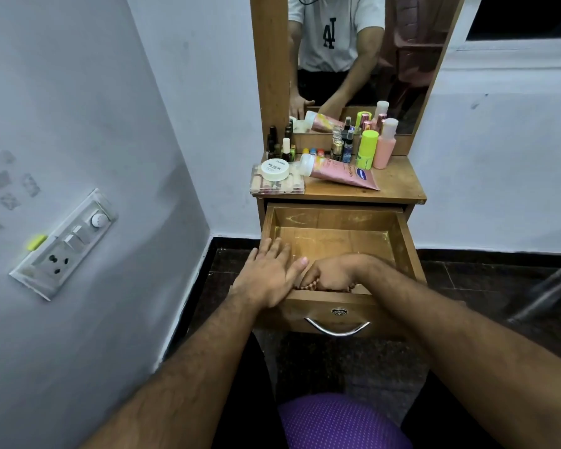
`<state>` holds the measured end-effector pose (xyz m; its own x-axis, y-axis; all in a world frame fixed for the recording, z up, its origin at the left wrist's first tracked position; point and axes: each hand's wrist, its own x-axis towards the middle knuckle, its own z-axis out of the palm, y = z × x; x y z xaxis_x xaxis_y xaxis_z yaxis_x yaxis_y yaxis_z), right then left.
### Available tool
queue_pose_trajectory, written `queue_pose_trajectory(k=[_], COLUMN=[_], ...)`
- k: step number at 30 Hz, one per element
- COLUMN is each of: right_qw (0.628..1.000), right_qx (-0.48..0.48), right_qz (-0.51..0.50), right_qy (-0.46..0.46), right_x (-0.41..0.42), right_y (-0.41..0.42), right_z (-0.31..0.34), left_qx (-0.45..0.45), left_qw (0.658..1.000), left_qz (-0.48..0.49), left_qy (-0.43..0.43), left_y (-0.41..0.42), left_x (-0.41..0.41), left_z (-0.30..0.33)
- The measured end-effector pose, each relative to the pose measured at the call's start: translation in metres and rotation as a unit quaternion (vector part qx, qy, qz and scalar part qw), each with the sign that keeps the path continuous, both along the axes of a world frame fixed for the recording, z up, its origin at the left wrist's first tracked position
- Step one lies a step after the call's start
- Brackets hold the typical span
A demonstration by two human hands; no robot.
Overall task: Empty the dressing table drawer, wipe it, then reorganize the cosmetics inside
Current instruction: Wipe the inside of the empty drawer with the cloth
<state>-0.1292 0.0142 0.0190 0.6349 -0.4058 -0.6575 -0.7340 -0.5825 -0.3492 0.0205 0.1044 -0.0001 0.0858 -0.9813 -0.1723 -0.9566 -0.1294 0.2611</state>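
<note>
Wooden drawer [399, 234] stands pulled out below the bench [399, 186], interior bare of cosmetics. Left hand [268, 275] lies flat over the drawer's front-left corner, fingers straight and released. Right hand [329, 273] sits inside, against the drawer's front wall, fingers clenched on a cloth [308, 285], mostly hidden beneath them. Cosmetics, including a pink tube [345, 175], stand on the bench above the drawer.

Honey-brown wooden drawer [337, 234] beneath matching table [399, 186]; at twelve o'clock, pink tube [344, 175], neon-green bottle [366, 150], peach bottle [384, 147]; at six o'clock, purple dotted cloth [344, 422]; pale lilac wall [110, 92] at nine o'clock.
</note>
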Motion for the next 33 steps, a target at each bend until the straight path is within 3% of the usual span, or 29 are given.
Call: queue_pose_trajectory(k=[8, 14, 17, 20, 22, 26, 28, 30, 33], right_qw=[0.989, 0.995, 0.997, 0.982, 0.971, 0.99, 0.994, 0.991, 0.962], right_qx=[-0.01, 0.014, -0.002, -0.086, -0.118, -0.088, -0.064, -0.061, -0.123], right_qz=[-0.014, -0.089, -0.066, -0.009, 0.001, -0.039, -0.059, -0.057, -0.033], right_qy=[0.146, -0.033, 0.043, 0.171, 0.207, 0.099, 0.061, 0.104, 0.243], right_x=[-0.054, -0.053, -0.061, -0.064, -0.063, -0.061, -0.066, -0.068, -0.064], right_y=[-0.028, -0.007, -0.014, -0.017, -0.016, -0.007, -0.005, -0.006, -0.01], right_z=[0.014, -0.009, 0.002, 0.014, 0.013, 0.008, 0.008, 0.014, 0.03], left_qx=[0.018, 0.012, 0.008, -0.005, -0.009, -0.05, -0.074, -0.059, -0.037], left_qw=[1.0, 0.999, 1.0, 1.0, 1.0, 0.995, 0.995, 0.997, 0.999], left_qz=[0.012, 0.01, 0.003, 0.003, 0.003, -0.029, -0.042, -0.042, -0.036], left_qy=[-0.003, -0.028, -0.021, -0.022, -0.024, -0.082, -0.047, 0.02, 0.012], left_y=[-0.001, -0.001, 0.002, 0.003, 0.002, -0.01, -0.017, -0.015, -0.011], left_x=[0.001, -0.001, -0.001, -0.001, 0.0, -0.011, -0.03, -0.052, -0.061], left_z=[-0.005, -0.005, -0.004, -0.004, -0.003, 0.007, 0.014, 0.012, -0.001])
